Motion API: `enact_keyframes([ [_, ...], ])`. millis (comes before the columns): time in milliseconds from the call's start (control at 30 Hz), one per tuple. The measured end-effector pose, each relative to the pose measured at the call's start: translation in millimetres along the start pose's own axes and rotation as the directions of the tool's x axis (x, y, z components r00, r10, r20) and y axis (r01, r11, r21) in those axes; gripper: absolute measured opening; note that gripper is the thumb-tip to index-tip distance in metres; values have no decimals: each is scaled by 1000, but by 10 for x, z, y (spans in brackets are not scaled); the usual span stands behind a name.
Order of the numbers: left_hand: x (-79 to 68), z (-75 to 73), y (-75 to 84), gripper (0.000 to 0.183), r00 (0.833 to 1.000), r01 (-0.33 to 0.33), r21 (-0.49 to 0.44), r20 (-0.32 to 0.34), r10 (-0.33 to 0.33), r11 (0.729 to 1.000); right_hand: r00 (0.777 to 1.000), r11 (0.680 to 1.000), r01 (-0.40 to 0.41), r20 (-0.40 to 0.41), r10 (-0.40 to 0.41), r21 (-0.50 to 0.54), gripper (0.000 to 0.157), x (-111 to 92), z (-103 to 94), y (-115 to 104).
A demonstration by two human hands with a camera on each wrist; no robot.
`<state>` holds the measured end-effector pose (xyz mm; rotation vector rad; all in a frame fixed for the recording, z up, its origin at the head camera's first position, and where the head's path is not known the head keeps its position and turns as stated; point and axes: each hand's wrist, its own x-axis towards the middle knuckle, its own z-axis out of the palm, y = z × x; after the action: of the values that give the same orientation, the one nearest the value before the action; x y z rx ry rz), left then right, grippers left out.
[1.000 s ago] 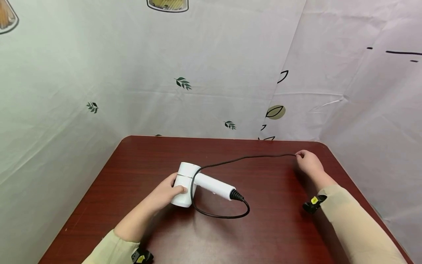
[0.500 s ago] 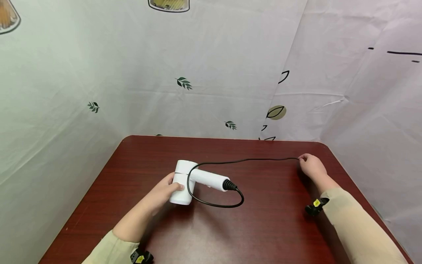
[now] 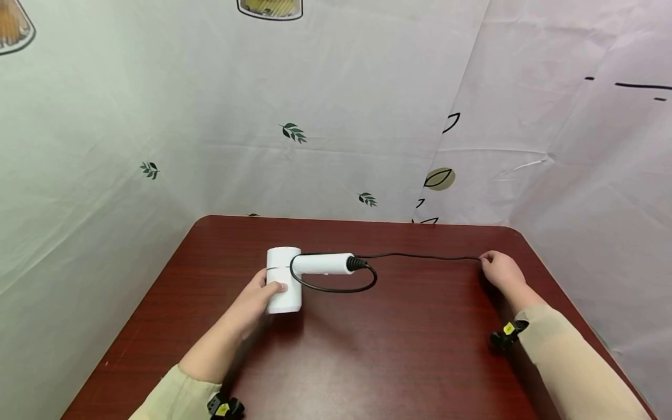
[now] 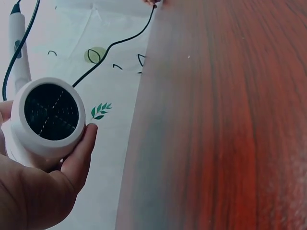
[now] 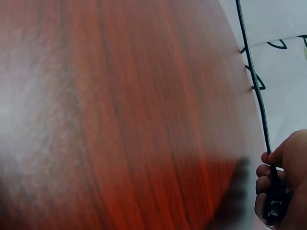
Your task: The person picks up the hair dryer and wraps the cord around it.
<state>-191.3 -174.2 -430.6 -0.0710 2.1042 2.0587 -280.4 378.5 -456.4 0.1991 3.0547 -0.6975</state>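
Note:
A white hair dryer (image 3: 284,256) is gripped around its barrel by my left hand (image 3: 252,303), thumb on the near side. Its handle (image 3: 322,263) points right, almost level. In the left wrist view the round black grille (image 4: 51,111) at one end of the barrel faces the camera. From the handle's end a black cord (image 3: 415,255) loops back around the handle, then stretches right. At the far right my right hand (image 3: 503,273) pinches the cord. The right wrist view shows the black plug (image 5: 276,203) within that hand's curled fingers, partly hidden.
Both hands are over a reddish-brown wooden table (image 3: 399,350) with rounded far corners. Pale patterned cloth (image 3: 346,105) hangs behind it and along both sides. A small black device (image 3: 509,335) is strapped to each wrist.
The hair dryer has moved slightly left and away from me, its handle swinging up from a slant to nearly level. My right hand has shifted a little right and nearer, still holding the cord.

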Motion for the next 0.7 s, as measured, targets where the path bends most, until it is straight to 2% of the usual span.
enact_keyframes([
  [200,26,-9,29,56,999,21,-44,-47,-23,999,1000,1000,16,24,-15,-8,38,-35,4,20],
  [700,100,-58,49,59,988,19,-145,-151,-41,989,998,998,50,45,-48,-40,35,-144,-15,62],
])
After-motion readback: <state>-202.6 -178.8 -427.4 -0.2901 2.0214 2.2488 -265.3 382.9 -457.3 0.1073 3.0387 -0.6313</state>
